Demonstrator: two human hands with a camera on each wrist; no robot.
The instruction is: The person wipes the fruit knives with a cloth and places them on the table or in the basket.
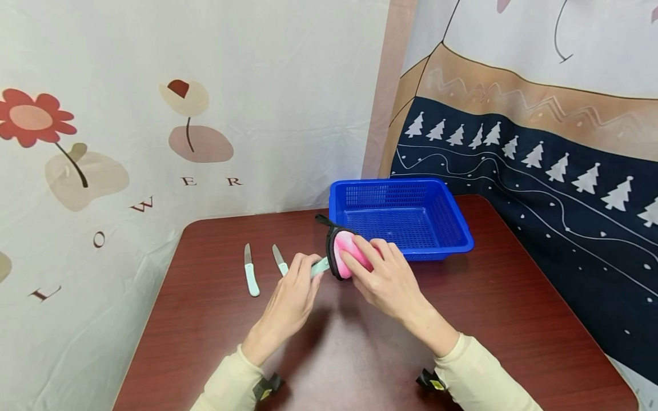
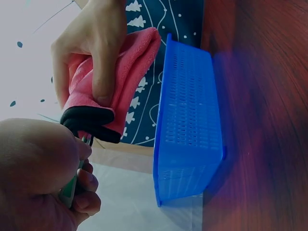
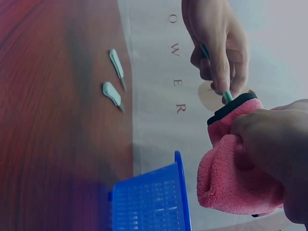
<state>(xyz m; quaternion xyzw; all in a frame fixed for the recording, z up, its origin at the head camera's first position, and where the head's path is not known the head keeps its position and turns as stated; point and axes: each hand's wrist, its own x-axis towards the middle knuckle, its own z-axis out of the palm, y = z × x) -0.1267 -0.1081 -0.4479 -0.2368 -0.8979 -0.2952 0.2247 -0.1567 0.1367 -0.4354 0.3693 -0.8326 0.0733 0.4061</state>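
Note:
My left hand (image 1: 289,295) grips the pale green handle of a small knife (image 1: 320,267). Folded around its blade is a pink fluffy cloth (image 1: 343,251) with black edging and a black hanging loop, which hides the blade. From the other side my right hand (image 1: 386,278) pinches the cloth over the blade. The right wrist view shows the handle (image 3: 227,97) running straight into the cloth's black edge. Both hands are raised above the table. On the table to the left lie two similar knives, one knife (image 1: 251,274) whole in view, the other knife (image 1: 280,261) partly behind my left hand.
A blue plastic basket (image 1: 460,242) with perforated walls stands at the back of the table, just beyond my right hand. The dark red-brown wooden table (image 1: 488,331) has rounded corners. Printed curtains (image 1: 288,114) hang behind it and along the right side.

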